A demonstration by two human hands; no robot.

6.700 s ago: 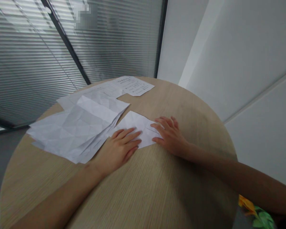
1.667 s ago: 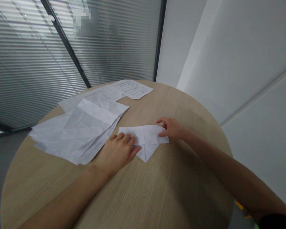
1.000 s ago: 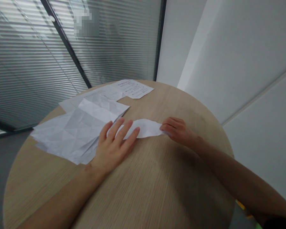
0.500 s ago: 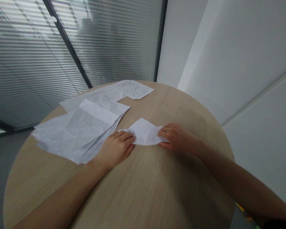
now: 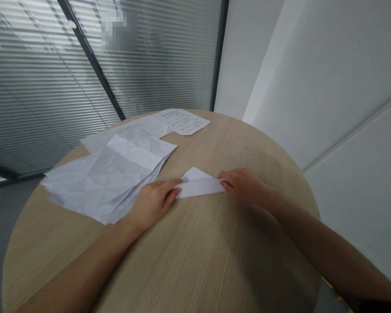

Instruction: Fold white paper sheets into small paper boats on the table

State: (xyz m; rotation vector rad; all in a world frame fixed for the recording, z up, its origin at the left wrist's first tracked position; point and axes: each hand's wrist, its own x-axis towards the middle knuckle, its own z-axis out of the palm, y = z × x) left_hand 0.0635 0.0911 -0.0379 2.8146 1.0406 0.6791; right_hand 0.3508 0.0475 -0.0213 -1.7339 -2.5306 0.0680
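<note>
A small folded sheet of white paper (image 5: 199, 186) lies between my hands near the middle of the round table. Its near edge is turned up into a straight band, and a peak of paper shows behind that band. My left hand (image 5: 154, 201) pinches the left end of the band between thumb and fingers. At the right end, the thumb and fingers of my right hand (image 5: 243, 184) are closed on the paper. Both ends of the sheet are partly hidden by my fingers.
Creased white sheets (image 5: 117, 174) lie in a loose pile left of my hands. Behind them, printed sheets (image 5: 185, 121) rest by the far rim of the wooden table (image 5: 195, 261). A glass partition with blinds (image 5: 169, 78) and a white wall (image 5: 329, 87) stand beyond.
The paper's near edge has been folded upward into a band, covering the lower part of the peak. My fingers have shifted from lying over the ends to pinching them.
</note>
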